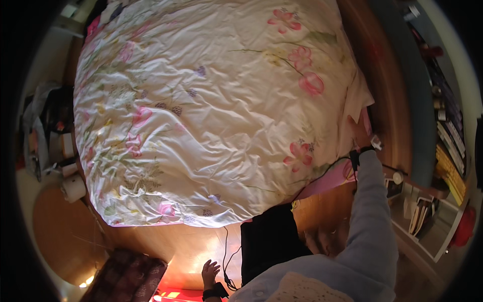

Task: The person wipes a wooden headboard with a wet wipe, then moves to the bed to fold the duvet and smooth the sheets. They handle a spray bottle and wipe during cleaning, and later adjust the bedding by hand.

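Observation:
A white quilt (216, 110) printed with pink flowers and green stems covers the bed, wrinkled across its middle. My right hand (359, 132) is at the quilt's right edge, its fingers closed on the cloth near a turned corner; the fingertips are partly hidden. Pink fabric (327, 181) shows below the quilt there. A dark strap circles each wrist, and a black cable runs from the right wrist across the quilt's lower right side. Low in the view, away from the bed, my left hand (210, 274) hangs with its fingers apart and nothing in it.
Right of the bed stand a shelf with books (450, 141) and an open white drawer (427, 236). A dark patterned cushion (128, 277) lies at lower left near a round brown board (65, 231). A black cable (226, 261) hangs beside my leg above the wooden floor (191, 246).

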Available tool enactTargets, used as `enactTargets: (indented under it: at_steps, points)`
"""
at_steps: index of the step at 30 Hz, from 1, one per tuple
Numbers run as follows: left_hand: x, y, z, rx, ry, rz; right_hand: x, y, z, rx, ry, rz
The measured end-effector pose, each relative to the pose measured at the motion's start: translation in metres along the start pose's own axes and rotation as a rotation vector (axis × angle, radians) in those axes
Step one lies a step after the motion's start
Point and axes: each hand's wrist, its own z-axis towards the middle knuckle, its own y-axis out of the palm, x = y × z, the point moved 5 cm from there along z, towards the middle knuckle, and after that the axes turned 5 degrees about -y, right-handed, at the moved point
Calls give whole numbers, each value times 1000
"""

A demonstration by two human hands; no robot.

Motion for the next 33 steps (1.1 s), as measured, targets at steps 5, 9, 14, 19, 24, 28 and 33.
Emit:
enactTargets:
  at_steps: [5, 9, 14, 19, 24, 28, 33]
  points:
    - [11, -15, -3, 1, -44, 105, 0, -10, -46, -475, 304, 124]
    - [20, -14, 2, 3, -34, 180, -6, -41, -59, -412, 141, 439]
    - [39, -1, 3, -26, 38, 232, -14, 2, -107, -561, 31, 298]
    - [57, 3, -13, 12, 86, 358, -23, -31, -100, -390, 219, -729]
    - [52, 7, -23, 50, 64, 294, 12, -147, -156, 141, 200, 711]
    - [43, 19, -21, -20, 42, 363, 47, -47, -178, -345, 198, 133]
    - [52, 20, -26, -39, 155, 396, -27, -47, -146, -220, 328, -441]
